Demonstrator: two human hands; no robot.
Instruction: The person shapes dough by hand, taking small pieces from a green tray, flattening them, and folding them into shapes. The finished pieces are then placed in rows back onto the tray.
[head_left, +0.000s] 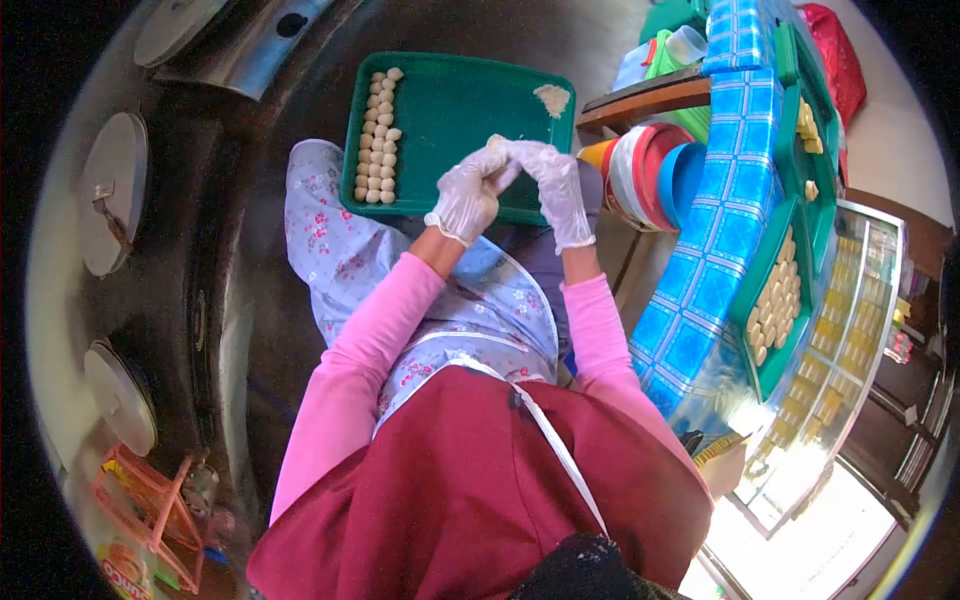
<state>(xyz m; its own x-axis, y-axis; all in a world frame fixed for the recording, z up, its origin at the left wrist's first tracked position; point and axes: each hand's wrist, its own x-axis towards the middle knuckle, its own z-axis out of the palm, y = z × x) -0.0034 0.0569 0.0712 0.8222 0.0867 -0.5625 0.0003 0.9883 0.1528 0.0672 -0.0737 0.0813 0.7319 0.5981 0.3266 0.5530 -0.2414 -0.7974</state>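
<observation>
My left hand [468, 191] and my right hand [548, 180], both in thin whitish gloves, meet above the near edge of a green tray [470, 110]. Their fingers are pressed together around a small pale bit, probably dough, that barely shows between the fingertips. Rows of small round dough balls [380, 135] fill the left side of the tray. A small heap of pale crumbly dough [552, 99] lies in its far right corner.
To the right stand red and blue tubs [682, 185] beside a table with a blue checked cloth [715, 220]. Another green tray holds pale round pieces [775, 300]. Round metal lids [115, 190] and an orange rack [150, 510] are at the left.
</observation>
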